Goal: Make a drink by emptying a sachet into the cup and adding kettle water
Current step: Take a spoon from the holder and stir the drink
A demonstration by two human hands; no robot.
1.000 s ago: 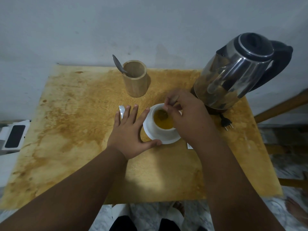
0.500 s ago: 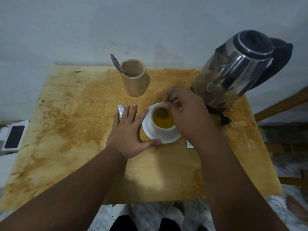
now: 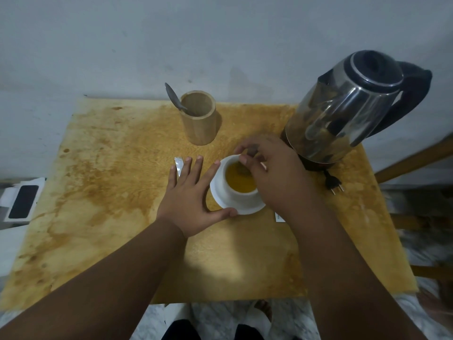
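Stained yellow wood covers the table (image 3: 98,192) where a person, seen from the head camera, works over a white cup (image 3: 241,192) standing on a white saucer (image 3: 218,195) right of the table's middle. Orange-yellow liquid fills the cup. The left hand (image 3: 193,200) lies flat on the wood just left of the saucer, fingers spread apart, its thumb touching the saucer's near rim and its forefinger reaching along the saucer's left edge. The right hand (image 3: 277,177) hangs over the right side of the cup, its thumb and fingertips pinched together on a small dark thing at the cup's far rim; blur keeps it from being told for certain, though it looks like a spoon's handle dipping into the drink. A silver scrap of sachet (image 3: 179,163) lies on the wood under the left fingertips, and a white corner of another scrap (image 3: 279,217) shows near the right wrist. At the far right stands a steel kettle (image 3: 343,114) with a black lid and handle, its plug (image 3: 333,184) lying beside it on the table. A wooden holder (image 3: 199,121) with a spoon (image 3: 172,96) in it stands at the far side. A dark phone (image 3: 23,201) lies off the table at left.
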